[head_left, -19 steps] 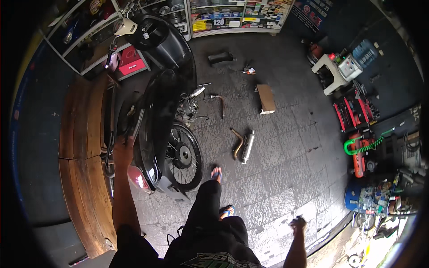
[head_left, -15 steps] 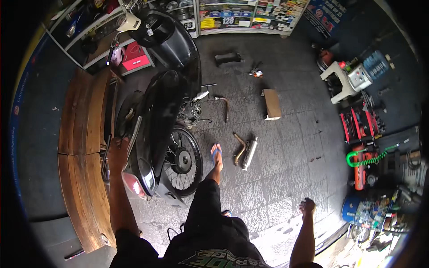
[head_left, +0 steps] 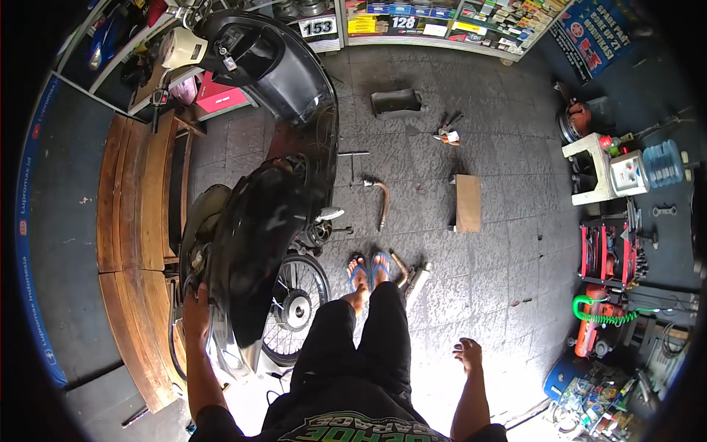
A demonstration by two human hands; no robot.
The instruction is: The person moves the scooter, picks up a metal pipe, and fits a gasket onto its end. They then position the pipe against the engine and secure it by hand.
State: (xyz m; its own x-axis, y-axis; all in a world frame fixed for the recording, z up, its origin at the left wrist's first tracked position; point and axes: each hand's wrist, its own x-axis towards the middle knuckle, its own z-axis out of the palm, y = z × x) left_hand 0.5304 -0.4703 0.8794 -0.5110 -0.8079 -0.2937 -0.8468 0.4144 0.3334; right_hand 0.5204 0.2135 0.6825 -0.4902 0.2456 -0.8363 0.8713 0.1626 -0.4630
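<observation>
The left hand (head_left: pixel 196 315) grips the rear of the black motorcycle (head_left: pixel 258 221), which stands beside the wooden bench (head_left: pixel 140 221). The right hand (head_left: pixel 468 356) hangs loosely open and empty over the tiled floor (head_left: pixel 501 280), well to the right of the motorcycle.

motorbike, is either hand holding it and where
The left hand grips the black motorbike at its rear end, beside the tail. The right hand hangs free, holding nothing.

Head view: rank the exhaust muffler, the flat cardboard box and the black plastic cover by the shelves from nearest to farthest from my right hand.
From the right hand, which hangs free:
1. Exhaust muffler, on the floor just ahead, beside the sandalled feet.
2. Cardboard box, further ahead, mid-floor.
3. Black plastic cover, farthest, near the shelves at the far wall.
</observation>
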